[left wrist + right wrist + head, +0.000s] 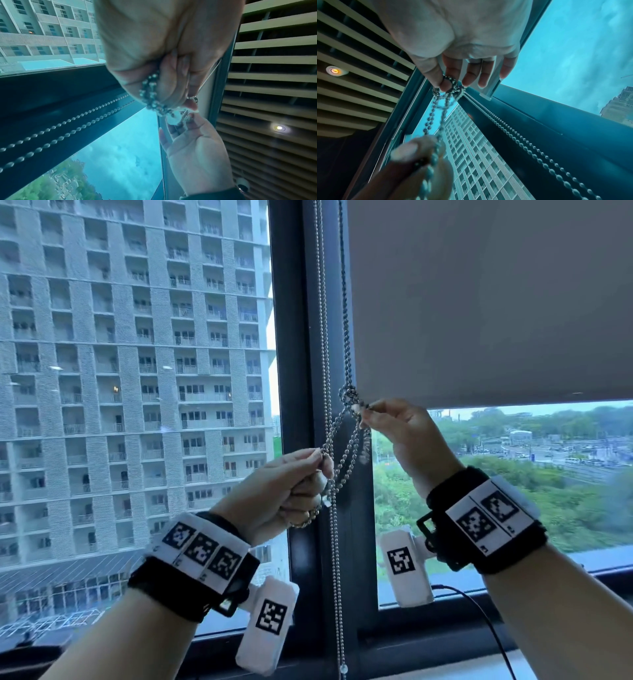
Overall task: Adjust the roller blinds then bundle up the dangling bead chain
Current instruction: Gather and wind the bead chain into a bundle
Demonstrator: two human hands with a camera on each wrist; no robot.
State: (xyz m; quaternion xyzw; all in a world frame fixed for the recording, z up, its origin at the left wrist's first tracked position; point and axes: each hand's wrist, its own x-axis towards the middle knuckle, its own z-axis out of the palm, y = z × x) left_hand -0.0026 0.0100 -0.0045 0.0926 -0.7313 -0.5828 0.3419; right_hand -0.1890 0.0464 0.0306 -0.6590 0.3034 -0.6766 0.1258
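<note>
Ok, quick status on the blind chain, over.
Left hand grips gathered bead chain. Right hand pinches a small knot by the roller blind corner. Second chain hangs loose alongside.

Bare forearms with marker-covered wrist rigs

Each wrist wears a black fabric band [486, 523] topped by white panels printed with black square codes; a white padded camera block [267, 625] bearing another code hangs beneath each, and a thin black cable [486, 621] trails from the right one.
</note>
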